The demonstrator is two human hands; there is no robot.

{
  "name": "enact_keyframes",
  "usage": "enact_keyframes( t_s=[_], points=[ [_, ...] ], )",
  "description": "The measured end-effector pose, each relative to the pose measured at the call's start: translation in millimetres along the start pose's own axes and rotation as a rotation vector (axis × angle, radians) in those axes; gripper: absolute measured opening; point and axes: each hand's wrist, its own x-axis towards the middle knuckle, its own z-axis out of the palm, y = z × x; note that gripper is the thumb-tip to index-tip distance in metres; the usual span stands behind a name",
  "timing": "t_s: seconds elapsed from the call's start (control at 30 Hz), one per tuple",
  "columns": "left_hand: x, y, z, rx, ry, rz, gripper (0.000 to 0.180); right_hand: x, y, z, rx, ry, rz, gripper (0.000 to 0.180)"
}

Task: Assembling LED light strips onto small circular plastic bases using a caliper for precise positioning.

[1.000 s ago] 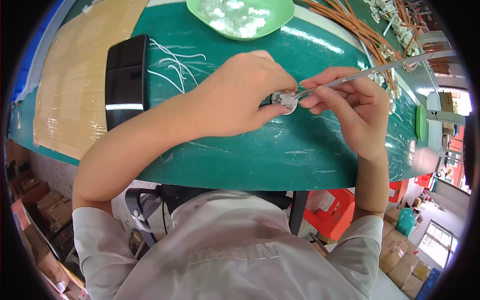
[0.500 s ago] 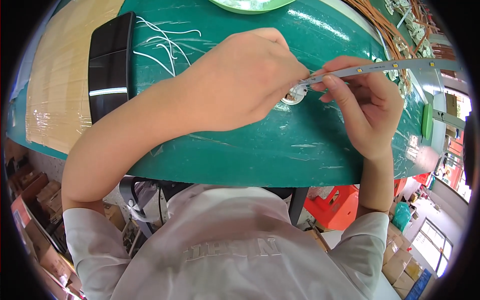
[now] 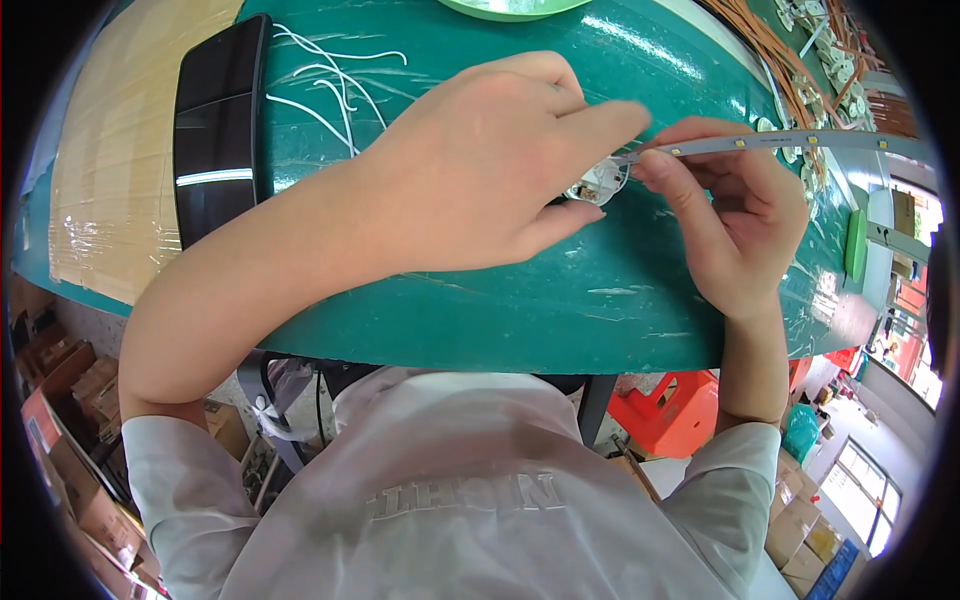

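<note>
My right hand (image 3: 745, 215) pinches an LED strip (image 3: 790, 141) near its left end, between thumb and forefinger. From there the narrow grey strip with small yellow LEDs runs off to the right. At that end is a small round white part (image 3: 603, 185) with a clear rim and some copper-coloured bits inside. My left hand (image 3: 500, 160) reaches over from the left, its forefinger and thumb spread apart around this part. The thumb tip lies by the lower rim of the round part; the other left fingers are hidden behind the hand.
A black phone-like slab (image 3: 215, 130) lies on the green table (image 3: 480, 320) at the left, beside several white wires (image 3: 345, 95) and a brown cardboard sheet (image 3: 110, 150). A green bowl (image 3: 515, 10) stands at the far edge. Brown strips (image 3: 770, 50) and white round parts fill the far right.
My left forefinger and thumb have parted from their pinch at the strip's end, uncovering more of the round part. The LED strip has shifted slightly right and down.
</note>
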Motion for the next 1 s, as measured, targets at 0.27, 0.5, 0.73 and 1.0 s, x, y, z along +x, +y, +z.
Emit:
enact_keyframes(
  t_s=[0.27,0.5,0.73,1.0],
  points=[
    [-0.9,2.9,-1.2,-0.001,-0.038,-0.090,0.077,2.3,-14.4,-11.2,0.008,-0.172,0.178,0.013],
    [-0.1,2.5,-0.3,0.038,-0.036,-0.073,0.075,3.4,-3.5,1.6,0.043,-0.016,0.031,0.016],
    [2.2,4.4,-2.4,0.034,-0.061,-0.106,0.074,2.1,-10.0,-7.1,0.024,-0.121,0.136,0.016],
    [2.8,6.9,-9.9,-0.068,-0.077,-0.077,0.048,2.3,-7.7,0.8,0.054,-0.007,0.107,0.017]
  ],
)
